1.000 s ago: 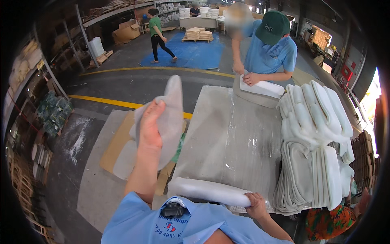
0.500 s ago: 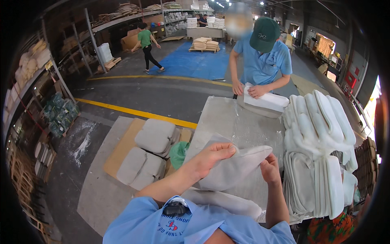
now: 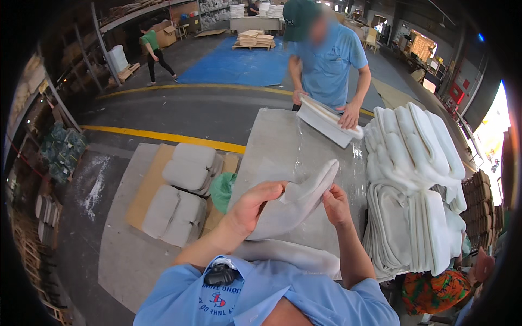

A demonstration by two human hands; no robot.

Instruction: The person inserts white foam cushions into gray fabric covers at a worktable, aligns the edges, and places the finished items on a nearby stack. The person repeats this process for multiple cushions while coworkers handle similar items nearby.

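Note:
Over the near part of the plastic-covered table (image 3: 272, 144), I hold up a light grey cushion cover (image 3: 288, 209). My left hand (image 3: 253, 206) is closed on its left edge, thumb on top. The fingers of my right hand (image 3: 336, 205) pinch its right edge, below a raised corner. What is inside the cover is hidden. A pale padded cushion (image 3: 288, 256) lies on the table beneath, close to my body. Across the table, a co-worker in a blue shirt handles a white cushion piece (image 3: 326, 120), tilted on its edge.
White padded pieces (image 3: 410, 141) are piled at the table's right, above folded grey covers (image 3: 383, 228). To the left, stacked grey cushions (image 3: 182, 209) rest on cardboard beside a green plastic bag (image 3: 223, 191). A person in green (image 3: 152, 51) walks at far left.
The cover's right corner has been raised and the cover now bends upward in my hands. The co-worker has straightened up and tilted the white piece on edge. The person in green has walked farther.

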